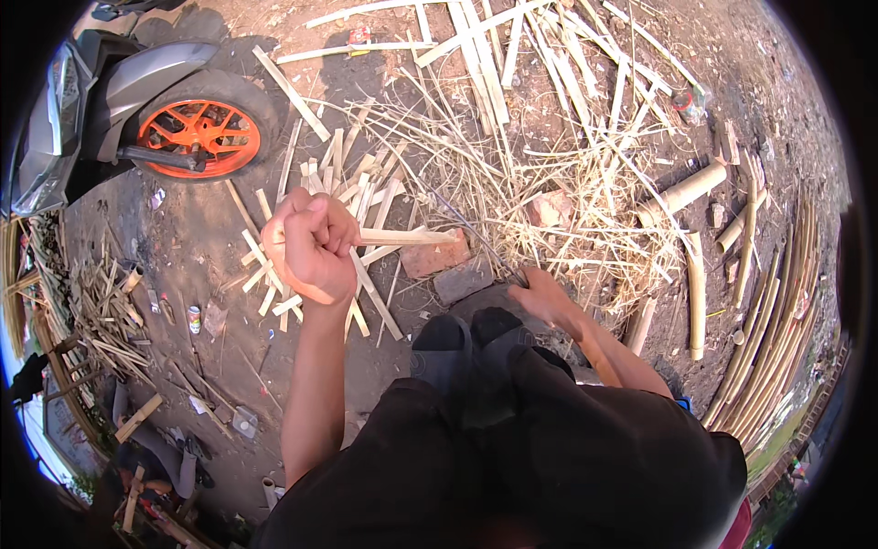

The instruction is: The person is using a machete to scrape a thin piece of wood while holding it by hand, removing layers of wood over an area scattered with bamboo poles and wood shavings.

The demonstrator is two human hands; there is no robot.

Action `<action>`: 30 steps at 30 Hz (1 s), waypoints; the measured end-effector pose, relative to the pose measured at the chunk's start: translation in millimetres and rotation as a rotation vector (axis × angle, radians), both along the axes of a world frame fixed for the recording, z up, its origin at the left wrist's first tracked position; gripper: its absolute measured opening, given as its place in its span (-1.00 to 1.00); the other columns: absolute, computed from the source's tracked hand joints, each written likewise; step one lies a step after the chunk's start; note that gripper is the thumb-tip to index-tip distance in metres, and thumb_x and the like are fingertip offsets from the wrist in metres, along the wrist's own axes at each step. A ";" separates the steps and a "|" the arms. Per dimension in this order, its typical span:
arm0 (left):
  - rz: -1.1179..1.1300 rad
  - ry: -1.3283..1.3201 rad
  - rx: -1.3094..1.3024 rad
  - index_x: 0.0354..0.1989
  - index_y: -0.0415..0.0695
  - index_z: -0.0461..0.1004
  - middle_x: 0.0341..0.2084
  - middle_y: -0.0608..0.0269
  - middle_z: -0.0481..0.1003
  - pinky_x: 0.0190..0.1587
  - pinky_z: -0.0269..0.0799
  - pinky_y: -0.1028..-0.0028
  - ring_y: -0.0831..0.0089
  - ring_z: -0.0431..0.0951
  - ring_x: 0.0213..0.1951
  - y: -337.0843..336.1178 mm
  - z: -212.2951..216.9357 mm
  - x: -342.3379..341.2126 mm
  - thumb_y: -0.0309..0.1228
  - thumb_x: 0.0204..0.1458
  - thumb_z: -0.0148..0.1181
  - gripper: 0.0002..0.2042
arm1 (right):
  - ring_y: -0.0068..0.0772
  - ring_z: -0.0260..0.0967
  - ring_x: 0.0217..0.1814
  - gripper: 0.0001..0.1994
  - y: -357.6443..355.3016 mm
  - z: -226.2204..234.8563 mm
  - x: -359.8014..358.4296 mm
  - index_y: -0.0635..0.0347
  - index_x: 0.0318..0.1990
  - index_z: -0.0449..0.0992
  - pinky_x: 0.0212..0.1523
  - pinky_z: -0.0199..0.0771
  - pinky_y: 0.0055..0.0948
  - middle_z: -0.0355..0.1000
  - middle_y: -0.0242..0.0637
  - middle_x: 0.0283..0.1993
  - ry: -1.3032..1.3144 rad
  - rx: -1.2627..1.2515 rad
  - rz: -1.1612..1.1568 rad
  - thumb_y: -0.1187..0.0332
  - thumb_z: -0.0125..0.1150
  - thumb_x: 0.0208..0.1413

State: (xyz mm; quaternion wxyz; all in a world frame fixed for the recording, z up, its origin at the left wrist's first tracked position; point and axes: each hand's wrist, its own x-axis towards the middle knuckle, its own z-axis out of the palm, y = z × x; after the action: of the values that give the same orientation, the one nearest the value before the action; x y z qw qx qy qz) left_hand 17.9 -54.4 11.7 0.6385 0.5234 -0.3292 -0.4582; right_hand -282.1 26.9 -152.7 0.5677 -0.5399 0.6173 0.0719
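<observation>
My left hand (315,245) is closed in a fist around one end of a pale split bamboo strip (402,237). The strip points right, its other end over a reddish brick (430,260). My right hand (547,300) is low in front of my right knee, fingers closed on the near end of a long thin dark rod (471,226). That rod slants up and left over the shavings; whether it has a blade or handle, I cannot tell. A grey block (464,280) lies between the brick and my shoes. Short bamboo strips (361,188) are piled beyond my left hand.
Tangled bamboo shavings (585,210) cover the ground ahead, with longer strips (480,64) beyond. Cut bamboo tubes (681,194) and a bundle of long poles (768,320) lie right. A motorcycle with an orange wheel (203,137) stands at far left. Another person (160,462) is at lower left.
</observation>
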 end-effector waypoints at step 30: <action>0.201 0.043 0.053 -0.64 -0.01 0.02 -0.83 0.37 0.00 -0.72 -0.12 0.49 0.57 -0.06 -0.77 -16.1 -25.0 -22.6 -0.32 0.10 -0.10 -0.70 | -0.25 0.35 -0.57 -0.27 -15.8 38.3 -5.9 0.32 -0.53 0.42 -0.40 0.38 -0.22 0.32 -0.20 -0.65 -0.251 -0.042 -0.218 -0.21 -0.32 0.37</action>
State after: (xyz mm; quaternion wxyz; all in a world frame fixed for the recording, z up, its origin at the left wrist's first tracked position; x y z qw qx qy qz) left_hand -4.7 -70.5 -13.3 0.6741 0.5607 -0.2491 -0.4113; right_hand -288.0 11.1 -114.4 0.6334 -0.4860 0.5980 -0.0709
